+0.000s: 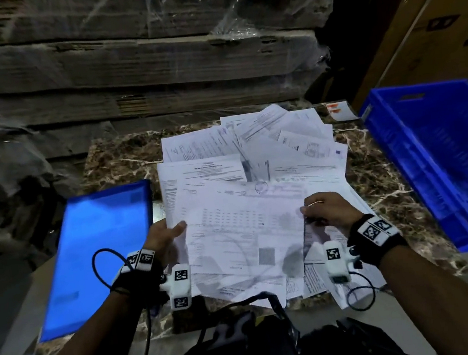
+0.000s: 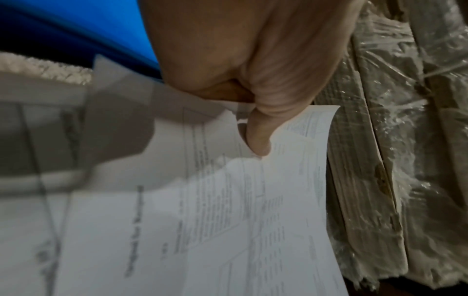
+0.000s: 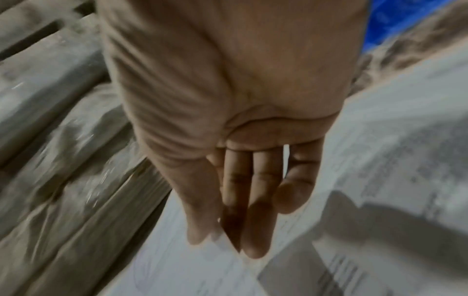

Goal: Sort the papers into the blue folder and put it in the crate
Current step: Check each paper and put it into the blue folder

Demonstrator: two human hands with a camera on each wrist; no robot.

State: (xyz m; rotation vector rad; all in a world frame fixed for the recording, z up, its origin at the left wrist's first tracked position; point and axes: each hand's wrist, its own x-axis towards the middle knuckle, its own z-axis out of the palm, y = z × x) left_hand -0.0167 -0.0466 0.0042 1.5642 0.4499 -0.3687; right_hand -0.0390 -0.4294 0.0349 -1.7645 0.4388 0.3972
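A sheaf of printed papers (image 1: 242, 229) is held up at both side edges above a loose pile of papers (image 1: 267, 149) spread across a marble-patterned table (image 1: 373, 172). The print on the sheets, a table of rows and a square code block among it, is too blurred to be read. The left edge of the sheaf is pinched by the left hand (image 1: 165, 236), the thumb (image 2: 258, 138) pressed on top and the remaining fingers hidden beneath the sheets. The right edge is met by the right hand (image 1: 326, 208); in the wrist view its fingers (image 3: 255, 202) are seen nearly straight and close together, tips against the paper, with the thumb beside them. The blue folder (image 1: 100, 249) is seen closed on the table's left side, just beside the pile. The blue crate (image 1: 442, 157) is placed at the right. Plastic-wrapped stacked cardboard (image 1: 124, 61) is seen behind the table.
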